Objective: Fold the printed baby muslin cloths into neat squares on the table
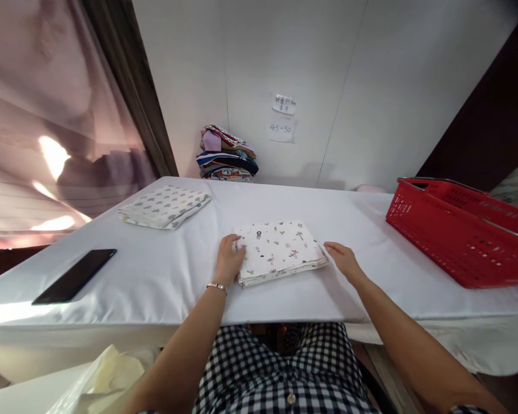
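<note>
A folded white cloth with small printed figures (280,250) lies on the white table (164,282) right in front of me. My left hand (228,260) rests at its left edge, fingers bent and touching the top of the cloth. At the cloth's right edge my right hand (342,259) lies on the table, fingers loosely curled toward the fold, holding nothing. A thin bracelet circles my left wrist.
A second folded cloth with grey and green prints (164,206) lies at the far left. A black phone (75,275) sits near the left edge. A red plastic basket (461,230) stands at the right. A pile of folded clothes (227,154) leans against the back wall under paper notes.
</note>
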`<state>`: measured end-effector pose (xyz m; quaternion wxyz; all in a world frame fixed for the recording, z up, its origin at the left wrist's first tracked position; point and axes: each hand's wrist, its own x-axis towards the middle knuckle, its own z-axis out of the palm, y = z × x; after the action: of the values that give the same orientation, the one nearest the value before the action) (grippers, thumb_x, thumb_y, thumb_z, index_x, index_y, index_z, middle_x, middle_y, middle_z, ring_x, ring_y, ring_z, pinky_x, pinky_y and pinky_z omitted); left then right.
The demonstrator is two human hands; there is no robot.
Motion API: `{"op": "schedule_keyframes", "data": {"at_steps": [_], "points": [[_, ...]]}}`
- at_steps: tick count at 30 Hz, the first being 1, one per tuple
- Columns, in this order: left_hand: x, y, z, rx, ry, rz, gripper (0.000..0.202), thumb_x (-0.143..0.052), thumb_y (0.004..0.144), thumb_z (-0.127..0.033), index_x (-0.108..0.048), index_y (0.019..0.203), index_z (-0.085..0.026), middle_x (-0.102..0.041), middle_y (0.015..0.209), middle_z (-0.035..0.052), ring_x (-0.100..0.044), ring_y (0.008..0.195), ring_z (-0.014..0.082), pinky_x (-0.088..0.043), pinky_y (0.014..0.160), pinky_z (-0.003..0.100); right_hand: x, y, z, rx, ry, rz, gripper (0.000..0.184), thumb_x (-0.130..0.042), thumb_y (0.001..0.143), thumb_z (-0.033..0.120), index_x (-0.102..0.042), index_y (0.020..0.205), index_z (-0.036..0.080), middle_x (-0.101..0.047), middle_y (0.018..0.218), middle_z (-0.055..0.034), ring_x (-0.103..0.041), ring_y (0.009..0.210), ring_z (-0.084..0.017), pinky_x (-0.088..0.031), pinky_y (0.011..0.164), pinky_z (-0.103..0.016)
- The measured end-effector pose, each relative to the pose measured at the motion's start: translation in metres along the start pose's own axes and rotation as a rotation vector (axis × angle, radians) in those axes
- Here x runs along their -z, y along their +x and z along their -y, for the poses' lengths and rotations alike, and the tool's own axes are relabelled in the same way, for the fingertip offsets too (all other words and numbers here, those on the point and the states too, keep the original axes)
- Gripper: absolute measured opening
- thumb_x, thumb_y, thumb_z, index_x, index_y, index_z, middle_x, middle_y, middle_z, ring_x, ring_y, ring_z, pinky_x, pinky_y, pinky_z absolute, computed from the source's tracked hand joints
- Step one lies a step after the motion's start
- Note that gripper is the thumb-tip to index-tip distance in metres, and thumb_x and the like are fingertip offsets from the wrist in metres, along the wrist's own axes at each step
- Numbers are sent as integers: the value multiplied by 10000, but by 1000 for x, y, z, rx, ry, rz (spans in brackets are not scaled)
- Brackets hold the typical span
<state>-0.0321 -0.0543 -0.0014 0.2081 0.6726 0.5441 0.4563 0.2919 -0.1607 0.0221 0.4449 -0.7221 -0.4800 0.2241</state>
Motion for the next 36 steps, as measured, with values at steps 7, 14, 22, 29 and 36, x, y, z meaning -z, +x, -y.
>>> {"op": "schedule_keyframes", "data": {"at_steps": [7, 14, 22, 29, 36], "points": [[12, -40, -25, -258, 153, 348, 78, -552, 762, -240, -626, 783, -242, -656, 952, 10, -552, 1003, 187, -301, 1028, 360, 8, 1, -15, -203, 19, 100, 296, -517, 759, 435, -605, 682, 163, -628, 641, -34, -549, 558, -121, -413, 503, -221], [11, -44, -24, -573, 175, 319, 240, -622, 759, -396, -612, 925, -223, -643, 973, 30, -562, 965, 193, -220, 1043, 470, 2, 4, -14, -231, -8, 208, 362, -546, 740, 516, -542, 607, 179, -501, 439, 15, -455, 427, -111, -325, 408, -215], [7, -43, -21, -647, 229, 332, 188, -642, 758, -331, -643, 915, -229, -639, 963, 39, -561, 940, 196, -274, 1002, 476, -1, 15, -10, -101, 33, 161, 337, -499, 748, 510, -490, 631, 194, -495, 501, 37, -468, 497, -98, -338, 474, -204], [7, -44, -23, -690, 213, 316, 141, -613, 785, -298, -646, 891, -209, -619, 877, 41, -541, 846, 184, -400, 847, 398, -3, 11, -22, -98, -94, 162, 295, -537, 726, 444, -513, 582, 188, -466, 403, 42, -426, 408, -105, -293, 433, -218], [9, -46, -22, -688, 150, 277, 155, -561, 825, -331, -626, 868, -196, -614, 852, 43, -548, 829, 177, -430, 801, 373, 4, 1, -24, -11, -78, 107, 299, -449, 789, 448, -608, 786, 194, -625, 665, -12, -568, 629, -150, -406, 533, -233]]}}
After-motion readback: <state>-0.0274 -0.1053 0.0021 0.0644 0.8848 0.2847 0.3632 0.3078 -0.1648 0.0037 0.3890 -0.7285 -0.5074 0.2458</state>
